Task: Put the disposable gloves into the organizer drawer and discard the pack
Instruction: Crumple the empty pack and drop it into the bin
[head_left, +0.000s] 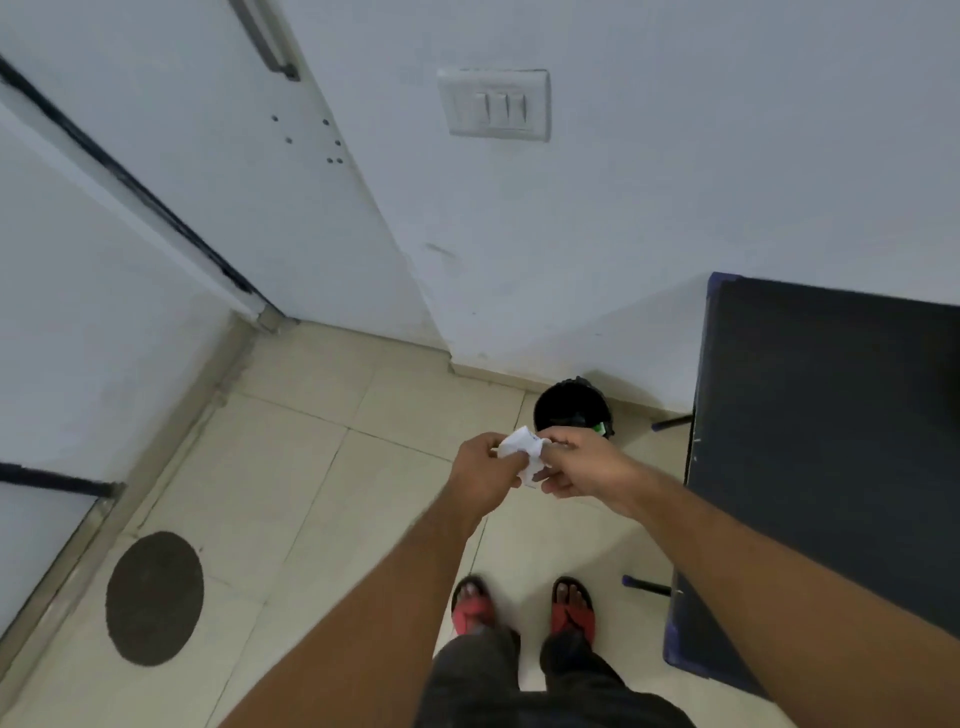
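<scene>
2 hands meet in the middle of the view, both pinched on 1 pack (524, 451). The left hand (480, 475) grips its left edge with fingers curled; the right hand (576, 462) holds the right side between thumb and fingertips. The pack is white, thin and crumpled into an uneven wad, held in the air above the floor and just in front of the bin (570, 410).

There is 1 bin: small, round and black, lined with a dark bag, standing on the floor by the wall's skirting. A small green scrap (601, 427) shows at its rim, just beyond the right hand.

The floor (311, 467) is laid with large, smooth, pale cream tiles with thin joints. 1 flat, dark, oval mat (154, 597) lies on it at lower left. 2 feet stand below the hands, each in 1 red sandal (470, 605), with dark trouser legs above them.

At right is 1 dark, matte, rectangular surface (821, 441) with a blue edge; 2 dark legs show on its left side.

The wall (623, 234) is plain, white and slightly scuffed. It carries 1 white rectangular switch plate (494, 105) with 3 rocker switches. At left, 1 white door (234, 182) has 1 metal handle (265, 39) and 6 small dark holes.
</scene>
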